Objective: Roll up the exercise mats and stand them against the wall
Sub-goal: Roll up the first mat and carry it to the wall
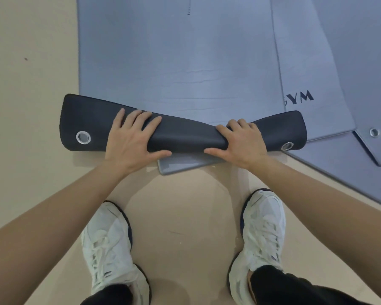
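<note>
- Head view: left hand [132,137] spread flat on the mat [174,69], right hand [240,139] curled round its first turn.
- Beyond the hands, the rest and other mats [312,62] lie flat.

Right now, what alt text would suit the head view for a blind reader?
Seen from above, a person rolls up the dark-backed end of a blue-grey mat on a beige floor, left hand pressing flat on the roll, right hand gripping it. More mats lie overlapped at right; white shoes show below.
</note>
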### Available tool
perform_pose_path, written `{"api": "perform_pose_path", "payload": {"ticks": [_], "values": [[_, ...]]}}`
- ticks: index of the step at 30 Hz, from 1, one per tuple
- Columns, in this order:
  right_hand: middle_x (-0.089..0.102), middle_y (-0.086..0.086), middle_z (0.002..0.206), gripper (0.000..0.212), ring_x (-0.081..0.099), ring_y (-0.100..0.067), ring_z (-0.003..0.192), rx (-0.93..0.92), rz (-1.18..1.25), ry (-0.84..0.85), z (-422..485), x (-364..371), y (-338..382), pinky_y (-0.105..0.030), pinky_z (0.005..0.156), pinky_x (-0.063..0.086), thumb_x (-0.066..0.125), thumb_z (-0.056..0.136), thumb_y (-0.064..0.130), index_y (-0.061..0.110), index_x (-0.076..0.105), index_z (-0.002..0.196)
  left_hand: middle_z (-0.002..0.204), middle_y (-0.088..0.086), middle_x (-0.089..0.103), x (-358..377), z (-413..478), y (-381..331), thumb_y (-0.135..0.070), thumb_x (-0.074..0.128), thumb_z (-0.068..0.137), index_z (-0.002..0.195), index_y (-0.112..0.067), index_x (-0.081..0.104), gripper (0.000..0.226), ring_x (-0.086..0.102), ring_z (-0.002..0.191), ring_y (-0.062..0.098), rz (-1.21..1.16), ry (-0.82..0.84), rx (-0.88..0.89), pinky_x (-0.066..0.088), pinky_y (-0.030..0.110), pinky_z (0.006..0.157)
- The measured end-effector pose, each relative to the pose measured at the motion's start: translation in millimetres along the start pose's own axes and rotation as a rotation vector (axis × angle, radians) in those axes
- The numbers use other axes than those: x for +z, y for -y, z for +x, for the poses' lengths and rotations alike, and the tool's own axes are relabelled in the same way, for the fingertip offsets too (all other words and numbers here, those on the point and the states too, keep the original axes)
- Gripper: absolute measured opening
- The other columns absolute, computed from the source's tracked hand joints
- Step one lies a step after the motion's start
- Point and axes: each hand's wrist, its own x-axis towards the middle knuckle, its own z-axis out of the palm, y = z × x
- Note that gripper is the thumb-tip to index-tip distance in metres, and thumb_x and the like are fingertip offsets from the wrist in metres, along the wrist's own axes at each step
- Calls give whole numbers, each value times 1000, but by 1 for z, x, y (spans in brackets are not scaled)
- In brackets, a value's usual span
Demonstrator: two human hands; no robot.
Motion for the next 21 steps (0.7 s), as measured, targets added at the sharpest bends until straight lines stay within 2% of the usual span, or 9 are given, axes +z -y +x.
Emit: {"api": "perform_pose_path", "payload": {"ticks": [1, 3, 5, 6, 8, 11, 16, 19, 21], "values": [[61, -1, 106, 88, 55, -26, 102, 20, 4, 41, 3, -5, 0, -40, 82, 42, 30, 80, 93, 24, 65, 120, 139, 10, 62, -1, 5, 2, -91, 39, 82, 142, -16, 57, 98, 56, 129, 33, -12, 18, 5, 34, 53, 118], [59, 3, 98, 83, 56, -22, 97, 34, 10, 119, 10, -18, -1, -36, 72, 37, 33, 79, 93, 23, 65, 109, 115, 4, 72, -6, 11, 5, -94, 31, 80, 123, -19, 66, 93, 66, 105, 29, -25, 45, -2, 49, 45, 92], [58, 5, 85, 79, 57, -22, 84, 15, 30, 175, 18, -32, -2, -35, 66, 35, 35, 78, 93, 21, 63, 92, 90, -2, 71, -14, 10, 6, -96, 32, 79, 102, -23, 65, 84, 65, 82, 25, -44, 69, -44, 43, 36, 65], [57, 4, 78, 78, 57, -22, 77, 4, 37, 197, 20, -39, -3, -35, 63, 34, 36, 78, 93, 19, 60, 85, 82, -4, 67, -18, 9, 7, -96, 35, 78, 95, -25, 62, 79, 63, 75, 24, -68, 88, -67, 37, 34, 60], [56, 1, 68, 78, 54, -22, 67, -15, 73, 254, 20, -49, -1, -36, 59, 33, 41, 79, 91, 15, 55, 76, 70, -6, 61, -27, 3, 7, -95, 38, 77, 82, -25, 54, 72, 60, 69, 24, -121, 149, -103, 32, 33, 56], [55, -1, 62, 78, 54, -21, 65, -15, 172, 375, 0, -52, 4, -37, 63, 41, 44, 81, 89, 12, 53, 71, 65, -4, 58, -35, -12, 4, -97, 36, 74, 72, -26, 46, 72, 56, 65, 21, -163, 271, -83, 33, 34, 57], [54, -3, 61, 80, 54, -19, 63, -19, 263, 548, -39, -40, 18, -37, 63, 42, 46, 79, 90, 11, 50, 68, 63, -4, 58, -30, -51, -5, -108, 20, 61, 71, -23, 52, 91, 55, 64, 15, -261, 460, -48, 34, 35, 58], [57, -5, 63, 87, 57, -22, 65, -18, 300, 591, -46, -32, 19, -38, 65, 46, 46, 76, 93, 7, 51, 70, 64, -6, 58, -26, -62, -12, -106, 23, 63, 72, -22, 53, 90, 54, 65, 13, -280, 494, -55, 37, 35, 60], [56, -6, 63, 86, 57, -22, 65, -31, 303, 593, -43, -28, 20, -37, 62, 42, 47, 76, 93, 8, 49, 68, 68, -9, 61, -24, -66, -16, -104, 24, 67, 79, -27, 54, 84, 57, 68, 13, -246, 484, -81, 39, 34, 62]]}}
